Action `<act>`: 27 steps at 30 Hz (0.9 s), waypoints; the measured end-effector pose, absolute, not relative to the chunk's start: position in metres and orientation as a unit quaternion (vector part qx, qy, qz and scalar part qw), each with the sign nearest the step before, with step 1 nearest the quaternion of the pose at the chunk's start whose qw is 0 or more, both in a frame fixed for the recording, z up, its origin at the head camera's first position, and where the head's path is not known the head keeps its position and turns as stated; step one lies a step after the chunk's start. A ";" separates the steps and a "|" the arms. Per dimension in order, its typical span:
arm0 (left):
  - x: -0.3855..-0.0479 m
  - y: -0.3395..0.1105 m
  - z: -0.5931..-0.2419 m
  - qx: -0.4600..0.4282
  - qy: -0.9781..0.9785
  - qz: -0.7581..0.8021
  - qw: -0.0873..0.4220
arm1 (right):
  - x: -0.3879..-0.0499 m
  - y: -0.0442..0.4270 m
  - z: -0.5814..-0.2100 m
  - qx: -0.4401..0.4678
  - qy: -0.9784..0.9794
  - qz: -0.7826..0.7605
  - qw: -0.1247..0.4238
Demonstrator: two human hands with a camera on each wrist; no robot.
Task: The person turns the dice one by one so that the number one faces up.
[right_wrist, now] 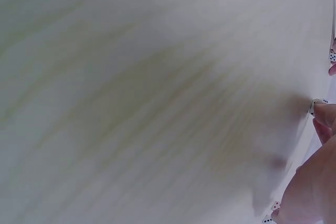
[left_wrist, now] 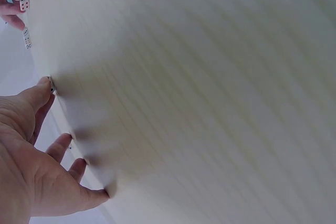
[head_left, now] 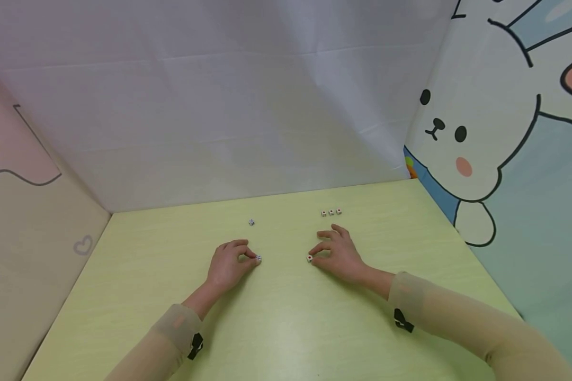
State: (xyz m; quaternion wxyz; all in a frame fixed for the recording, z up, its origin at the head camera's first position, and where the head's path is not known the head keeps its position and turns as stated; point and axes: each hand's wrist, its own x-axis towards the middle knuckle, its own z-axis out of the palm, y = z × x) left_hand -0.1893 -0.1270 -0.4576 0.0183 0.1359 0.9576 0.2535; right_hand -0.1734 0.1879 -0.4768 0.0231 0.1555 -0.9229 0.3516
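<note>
My left hand (head_left: 229,266) pinches a small white die (head_left: 259,258) between thumb and index finger, low at the table surface; in the left wrist view its die (left_wrist: 51,85) is partly covered by the thumb. My right hand (head_left: 339,256) pinches another white die (head_left: 310,258), which shows a red dot on top. A gap of bare table lies between the two dice. Behind the right hand, three dice (head_left: 331,212) form a short row, red dots showing. One die (head_left: 251,222) lies alone behind the left hand.
The pale yellow-green table (head_left: 286,328) ends at a white cloth backdrop (head_left: 248,106). A printed cloth with a rabbit figure (head_left: 486,116) hangs at the right, and another cloth (head_left: 38,254) borders the left side.
</note>
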 end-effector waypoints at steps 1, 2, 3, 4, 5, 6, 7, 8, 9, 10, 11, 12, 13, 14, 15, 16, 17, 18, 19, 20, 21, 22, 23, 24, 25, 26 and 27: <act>-0.189 -0.127 -0.458 0.135 0.958 0.254 0.018 | -0.173 0.188 -0.477 0.155 -0.922 0.353 0.024; -0.189 -0.127 -0.458 0.134 0.958 0.254 0.018 | -0.173 0.188 -0.476 0.154 -0.922 0.354 0.024; -0.189 -0.127 -0.458 0.134 0.958 0.254 0.017 | -0.174 0.187 -0.476 0.152 -0.922 0.356 0.023; -0.190 -0.127 -0.458 0.134 0.958 0.255 0.017 | -0.174 0.187 -0.476 0.153 -0.921 0.356 0.024; -0.190 -0.127 -0.458 0.135 0.957 0.255 0.016 | -0.174 0.187 -0.477 0.153 -0.922 0.355 0.026; -0.190 -0.127 -0.458 0.135 0.957 0.255 0.016 | -0.174 0.187 -0.477 0.153 -0.922 0.354 0.027; -0.190 -0.127 -0.458 0.135 0.957 0.255 0.015 | -0.174 0.187 -0.477 0.152 -0.922 0.354 0.027; -0.190 -0.127 -0.458 0.136 0.957 0.255 0.015 | -0.174 0.186 -0.477 0.152 -0.923 0.353 0.027; -0.190 -0.127 -0.458 0.137 0.957 0.255 0.014 | -0.174 0.186 -0.477 0.153 -0.923 0.351 0.029; -0.190 -0.127 -0.458 0.138 0.957 0.254 0.014 | -0.174 0.186 -0.477 0.152 -0.924 0.350 0.029; -0.190 -0.127 -0.458 0.138 0.957 0.254 0.014 | -0.174 0.186 -0.477 0.150 -0.924 0.351 0.028; -0.189 -0.127 -0.458 0.138 0.957 0.254 0.014 | -0.174 0.186 -0.477 0.148 -0.924 0.352 0.027; -0.189 -0.127 -0.458 0.138 0.957 0.253 0.014 | -0.174 0.185 -0.477 0.146 -0.924 0.353 0.025; -0.189 -0.127 -0.458 0.138 0.957 0.254 0.014 | -0.174 0.185 -0.478 0.145 -0.924 0.352 0.025; -0.189 -0.127 -0.458 0.139 0.957 0.254 0.014 | -0.174 0.185 -0.478 0.144 -0.925 0.351 0.025; -0.189 -0.127 -0.458 0.138 0.957 0.254 0.013 | -0.174 0.186 -0.477 0.141 -0.925 0.352 0.024; -0.189 -0.127 -0.458 0.138 0.957 0.255 0.013 | -0.174 0.186 -0.477 0.140 -0.925 0.352 0.025; -0.189 -0.127 -0.458 0.138 0.957 0.256 0.013 | -0.175 0.187 -0.476 0.138 -0.926 0.351 0.028; -0.189 -0.127 -0.458 0.137 0.957 0.257 0.013 | -0.175 0.188 -0.475 0.137 -0.925 0.352 0.032; -0.189 -0.127 -0.458 0.137 0.957 0.257 0.013 | -0.176 0.189 -0.474 0.137 -0.925 0.353 0.037; -0.189 -0.127 -0.458 0.136 0.957 0.258 0.013 | -0.176 0.190 -0.472 0.136 -0.924 0.354 0.042; -0.189 -0.127 -0.458 0.137 0.957 0.257 0.012 | -0.177 0.192 -0.470 0.137 -0.923 0.357 0.048; -0.189 -0.127 -0.458 0.137 0.957 0.257 0.012 | -0.177 0.195 -0.467 0.137 -0.922 0.359 0.053; -0.189 -0.128 -0.459 0.137 0.957 0.256 0.011 | -0.178 0.197 -0.465 0.138 -0.920 0.361 0.060; -0.189 -0.128 -0.458 0.139 0.957 0.256 0.011 | -0.178 0.200 -0.461 0.137 -0.919 0.364 0.064; -0.189 -0.128 -0.458 0.140 0.957 0.255 0.010 | -0.179 0.202 -0.458 0.137 -0.918 0.367 0.068; -0.189 -0.128 -0.458 0.140 0.956 0.256 0.010 | -0.180 0.205 -0.455 0.135 -0.916 0.370 0.072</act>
